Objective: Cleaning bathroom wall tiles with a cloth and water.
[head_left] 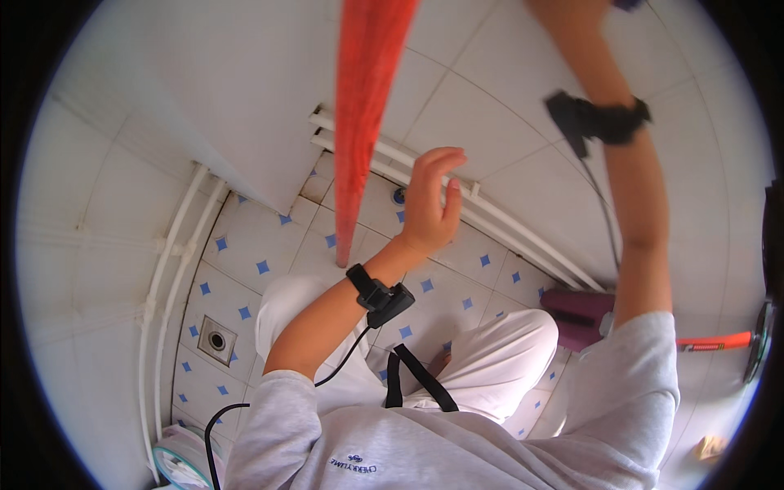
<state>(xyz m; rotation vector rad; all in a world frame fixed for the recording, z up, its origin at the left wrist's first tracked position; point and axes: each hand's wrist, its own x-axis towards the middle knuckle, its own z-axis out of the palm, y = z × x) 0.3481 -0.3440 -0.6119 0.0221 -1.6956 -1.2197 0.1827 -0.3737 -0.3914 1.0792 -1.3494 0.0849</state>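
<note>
Floor [290, 249] lies open left of centre; near a red pole [363, 122], the left hand [433, 200] curls loosely, empty; the frame's top edge cuts off the right hand [572, 10], grip unclear.

Bright, with fisheye-bent edges.
</note>
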